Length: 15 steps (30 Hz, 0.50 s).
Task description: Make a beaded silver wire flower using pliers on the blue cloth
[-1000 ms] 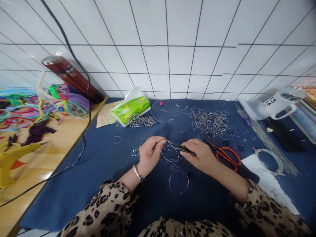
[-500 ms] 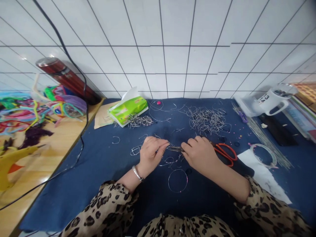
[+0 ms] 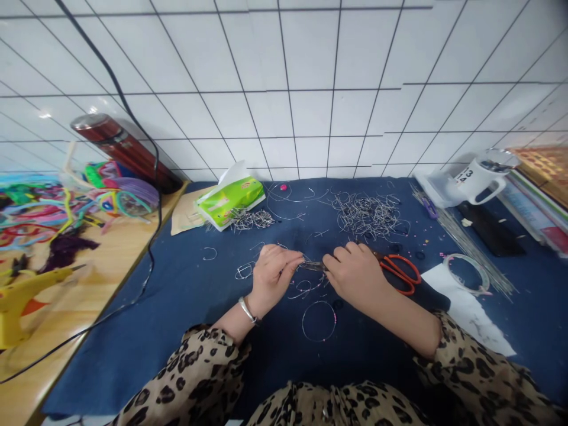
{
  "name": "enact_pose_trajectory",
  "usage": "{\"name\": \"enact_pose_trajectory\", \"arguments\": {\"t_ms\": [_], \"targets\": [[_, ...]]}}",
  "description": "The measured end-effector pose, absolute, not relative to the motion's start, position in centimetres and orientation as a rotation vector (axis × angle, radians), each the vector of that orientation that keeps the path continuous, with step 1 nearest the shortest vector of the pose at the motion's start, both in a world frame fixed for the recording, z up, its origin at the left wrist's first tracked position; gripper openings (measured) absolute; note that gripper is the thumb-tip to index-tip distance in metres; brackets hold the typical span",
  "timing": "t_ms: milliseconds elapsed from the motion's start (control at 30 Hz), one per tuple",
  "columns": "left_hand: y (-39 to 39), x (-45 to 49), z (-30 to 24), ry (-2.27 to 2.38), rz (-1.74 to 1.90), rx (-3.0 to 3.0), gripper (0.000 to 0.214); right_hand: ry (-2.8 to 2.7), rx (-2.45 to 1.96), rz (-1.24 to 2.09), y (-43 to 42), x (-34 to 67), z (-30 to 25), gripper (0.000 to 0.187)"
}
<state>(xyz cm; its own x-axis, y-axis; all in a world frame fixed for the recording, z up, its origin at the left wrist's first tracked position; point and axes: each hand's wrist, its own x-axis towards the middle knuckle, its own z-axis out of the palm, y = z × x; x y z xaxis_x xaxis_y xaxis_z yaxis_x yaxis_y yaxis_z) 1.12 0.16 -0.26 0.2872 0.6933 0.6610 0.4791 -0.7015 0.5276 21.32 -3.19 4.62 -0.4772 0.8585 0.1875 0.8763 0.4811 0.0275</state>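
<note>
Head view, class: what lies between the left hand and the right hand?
The head view shows a pliers-like tool, gripped by the right hand, spanning the gap to thin wire pinched in the left hand.

A loose, light-tan fabric left sleeve (image 3: 190,378), printed with black-and-brown leopard spots, ends in a gathered, ruffled cuff partway along the forearm; the matching leopard-print right sleeve (image 3: 479,378) does likewise. The same spotted cloth forms the softly gathered garment front (image 3: 355,408). A smooth, silver-coloured, band-like metal bracelet (image 3: 247,310) rings the left wrist (image 3: 252,303)
</note>
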Motion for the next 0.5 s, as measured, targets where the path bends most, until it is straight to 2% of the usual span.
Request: {"name": "enact_pose_trajectory", "arguments": {"t_ms": [500], "targets": [[0.10,1.03,-0.36,1.182,1.402,2.252,0.007,-2.616,-1.483,0.024,-3.15,21.26,4.12,0.016]]}}
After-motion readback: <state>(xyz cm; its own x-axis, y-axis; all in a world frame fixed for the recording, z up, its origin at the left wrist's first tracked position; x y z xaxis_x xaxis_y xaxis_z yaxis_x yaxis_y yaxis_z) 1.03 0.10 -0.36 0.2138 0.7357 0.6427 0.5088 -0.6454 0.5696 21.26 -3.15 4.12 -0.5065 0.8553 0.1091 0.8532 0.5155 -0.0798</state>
